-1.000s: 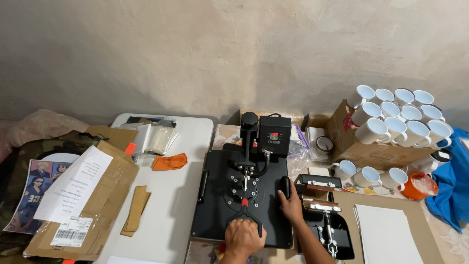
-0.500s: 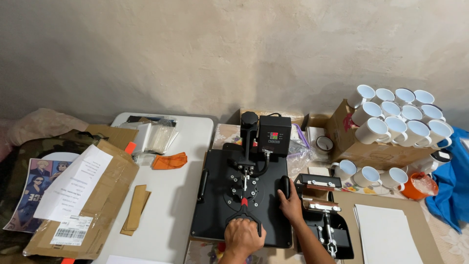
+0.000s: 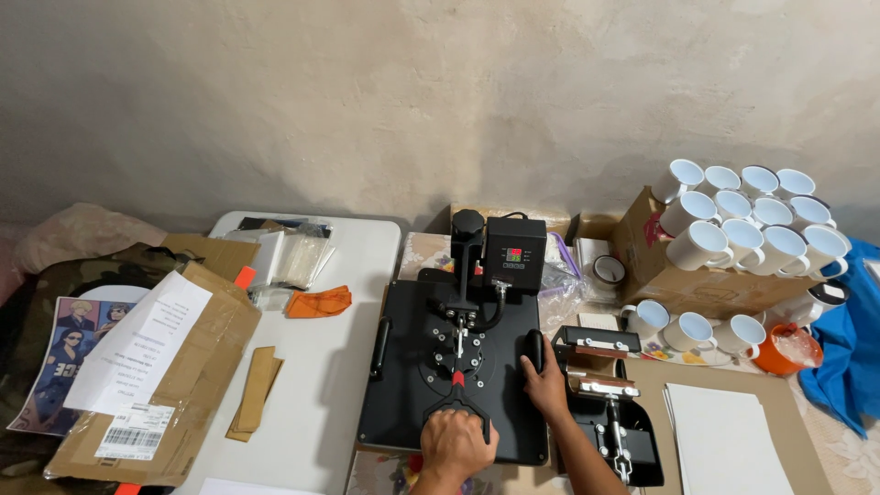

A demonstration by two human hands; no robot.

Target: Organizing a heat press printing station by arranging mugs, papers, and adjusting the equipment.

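Heat press (image 3: pixel 454 367), a black flat-plate machine with a control box at its back, sits at lower centre of the frame, between a white folding table (image 3: pixel 312 367) on the left and a smaller black mug press (image 3: pixel 610 412) on the right. Near the bottom edge the left hand (image 3: pixel 456 445) has its fingers curled shut around the press's lever handle (image 3: pixel 456 403). The right hand (image 3: pixel 547 385) lies with fingers together against the side grip on the plate's right edge. As a judgement: the plate may be hot, so a finger slipping off either grip onto bare metal risks a burn. An uneven pull on the lever could shove the press sideways into the mug press just beside it. White mugs (image 3: pixel 747 220) stacked on a cardboard box (image 3: pixel 660 275) at upper right stand well apart.
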